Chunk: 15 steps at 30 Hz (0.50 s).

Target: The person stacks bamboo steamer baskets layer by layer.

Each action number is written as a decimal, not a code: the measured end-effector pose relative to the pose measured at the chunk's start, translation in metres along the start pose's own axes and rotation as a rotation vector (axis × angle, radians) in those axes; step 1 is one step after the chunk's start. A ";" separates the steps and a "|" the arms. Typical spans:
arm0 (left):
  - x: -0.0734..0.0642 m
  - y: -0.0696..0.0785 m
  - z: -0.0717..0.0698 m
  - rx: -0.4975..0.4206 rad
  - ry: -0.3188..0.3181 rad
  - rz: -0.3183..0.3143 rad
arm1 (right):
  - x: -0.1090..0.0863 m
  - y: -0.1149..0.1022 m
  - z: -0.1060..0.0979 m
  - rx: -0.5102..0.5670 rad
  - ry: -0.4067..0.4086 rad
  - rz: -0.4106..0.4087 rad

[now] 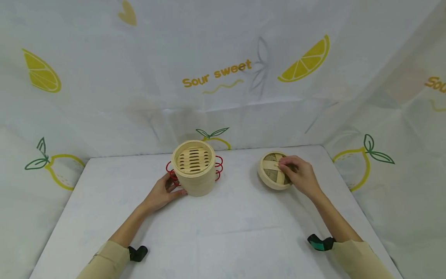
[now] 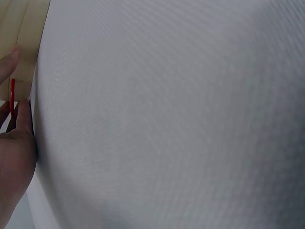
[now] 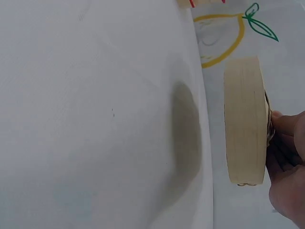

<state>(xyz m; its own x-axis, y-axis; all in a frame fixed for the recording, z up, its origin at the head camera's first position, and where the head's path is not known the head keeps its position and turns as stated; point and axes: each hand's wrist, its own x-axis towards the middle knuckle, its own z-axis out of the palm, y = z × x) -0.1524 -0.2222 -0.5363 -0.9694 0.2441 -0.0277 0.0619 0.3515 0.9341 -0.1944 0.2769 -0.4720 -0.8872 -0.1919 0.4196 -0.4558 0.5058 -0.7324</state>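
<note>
A round stack of bamboo steamer baskets (image 1: 198, 185) stands on the table toward the back, its slotted rack (image 1: 193, 159) facing up. Red loops (image 1: 218, 167) stick out on both sides of it. My left hand (image 1: 161, 195) grips the stack low on its left side, thumb at the front and fingers around by the red loops. To the right, my right hand (image 1: 302, 176) pinches the woven steamer lid (image 1: 270, 164) at its top centre. In the right wrist view the lid (image 3: 245, 121) hangs off the table, its shadow on the cloth.
White cloth covers the table (image 1: 230, 240). Behind it rises a lemon-printed curtain (image 1: 156, 69), close to the stack's back. Black devices (image 1: 138, 254) sit at both wrists beside the sleeves.
</note>
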 end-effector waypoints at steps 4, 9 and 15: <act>0.000 0.001 -0.001 0.004 -0.002 0.001 | 0.003 -0.009 0.003 0.027 0.009 -0.021; 0.001 0.000 -0.001 0.001 -0.002 0.001 | 0.008 -0.020 0.009 0.064 0.026 -0.063; 0.001 -0.002 -0.001 -0.006 -0.003 -0.004 | 0.014 -0.033 0.018 0.114 0.055 -0.081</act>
<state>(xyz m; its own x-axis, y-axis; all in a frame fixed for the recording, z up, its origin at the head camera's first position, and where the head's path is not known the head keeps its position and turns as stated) -0.1533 -0.2235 -0.5378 -0.9689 0.2454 -0.0327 0.0563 0.3471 0.9361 -0.1934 0.2426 -0.4511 -0.8433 -0.1803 0.5062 -0.5337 0.3911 -0.7498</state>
